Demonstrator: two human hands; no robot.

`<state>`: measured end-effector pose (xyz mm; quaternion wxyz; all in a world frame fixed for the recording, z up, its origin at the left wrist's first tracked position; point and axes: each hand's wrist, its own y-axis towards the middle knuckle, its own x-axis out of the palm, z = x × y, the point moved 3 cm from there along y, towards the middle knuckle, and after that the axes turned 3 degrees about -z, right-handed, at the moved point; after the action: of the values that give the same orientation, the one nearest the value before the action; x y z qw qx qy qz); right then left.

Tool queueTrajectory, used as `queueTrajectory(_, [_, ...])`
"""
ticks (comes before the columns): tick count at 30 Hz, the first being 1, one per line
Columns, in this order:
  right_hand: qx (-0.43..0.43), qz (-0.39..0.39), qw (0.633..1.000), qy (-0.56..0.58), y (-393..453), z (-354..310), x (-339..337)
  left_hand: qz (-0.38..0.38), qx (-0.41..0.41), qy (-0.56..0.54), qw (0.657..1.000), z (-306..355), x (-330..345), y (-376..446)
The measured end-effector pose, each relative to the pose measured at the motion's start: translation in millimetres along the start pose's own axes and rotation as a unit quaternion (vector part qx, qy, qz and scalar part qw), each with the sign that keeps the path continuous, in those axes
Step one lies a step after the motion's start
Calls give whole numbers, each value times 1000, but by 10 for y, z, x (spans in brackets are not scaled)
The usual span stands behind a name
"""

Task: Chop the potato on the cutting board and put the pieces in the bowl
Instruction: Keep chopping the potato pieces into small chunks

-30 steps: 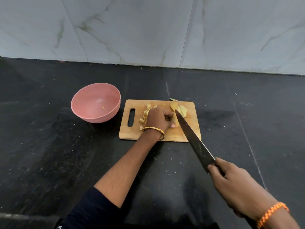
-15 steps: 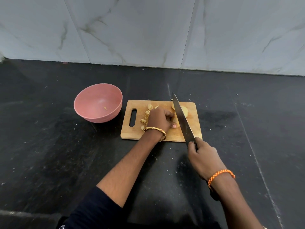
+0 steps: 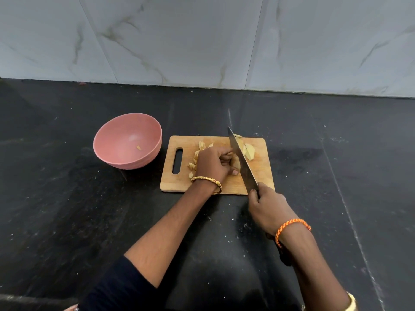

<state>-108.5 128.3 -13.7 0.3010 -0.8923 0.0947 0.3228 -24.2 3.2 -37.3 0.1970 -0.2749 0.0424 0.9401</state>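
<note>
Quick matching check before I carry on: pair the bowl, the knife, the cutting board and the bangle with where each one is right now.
Things:
1. pink bowl
2. knife
3. cutting board
4. gold bangle

Places:
A. on the left wrist
B. under the potato pieces
C. left of the board, one scrap inside
D. in the right hand

Pairs: 1-C, 2-D, 3-B, 4-A
</note>
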Motion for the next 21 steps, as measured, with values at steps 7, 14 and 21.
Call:
queueTrajectory(7, [32,-39,999,10,-388,273,18,-12,-10,-19,1000,-45,9,42])
queueTrajectory(14, [1,25,999,46,-668,208,-170,-30,-14,-34,999,-60,-20,51])
queueTrajectory(21, [2,24,1000,19,-379,164,-5,-17,-4,-32,999,-74,-11,29])
